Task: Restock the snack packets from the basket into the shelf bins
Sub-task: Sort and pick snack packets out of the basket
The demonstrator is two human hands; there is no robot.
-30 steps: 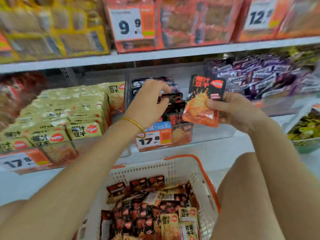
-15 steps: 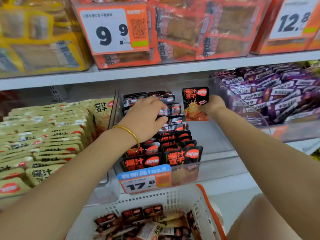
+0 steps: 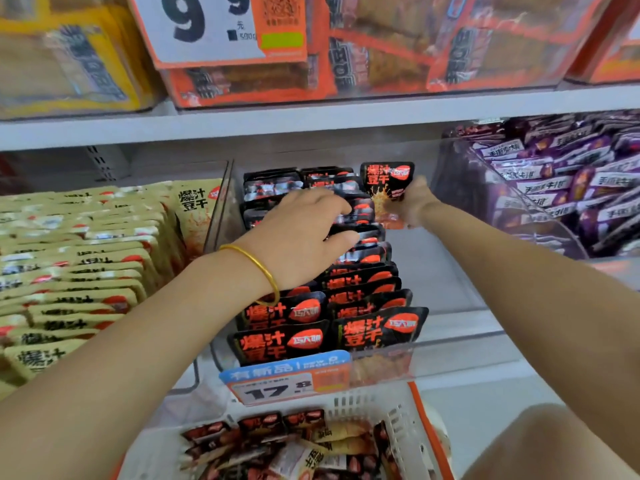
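- The left grip [image 3: 304, 237] lay released, palm down, across the tops of the black snack packets [image 3: 363, 292] standing in two rows in the clear bin [image 3: 464, 344]. Its fingers [image 3: 329, 202] stretched towards the back of the rows and its thumb [image 3: 343, 239] touched the right-hand row.
- A gold bangle [image 3: 263, 271] circled that wrist.
- The right grip [image 3: 412, 202] was grasping a single black packet [image 3: 386, 185] by its lower right part. It was held upright at the back of the bin, just beside the right row.
- The right side of the bin showed its bare floor.
- A price tag [image 3: 287, 379] reading 17.8 was fixed to the bin's front wall.
- The white basket [image 3: 394, 420] with an orange rim sat below the bin. More packets [image 3: 263, 434], mostly black with a few pale ones, lay in it in a loose heap.
- Yellow packets [image 3: 86, 271] filled the bin to the left, and purple packets [image 3: 554, 188] the bin to the right.
- On the upper shelf [image 3: 311, 123] stood orange packs [image 3: 381, 57] behind a 9.9 tag [image 3: 207, 26].
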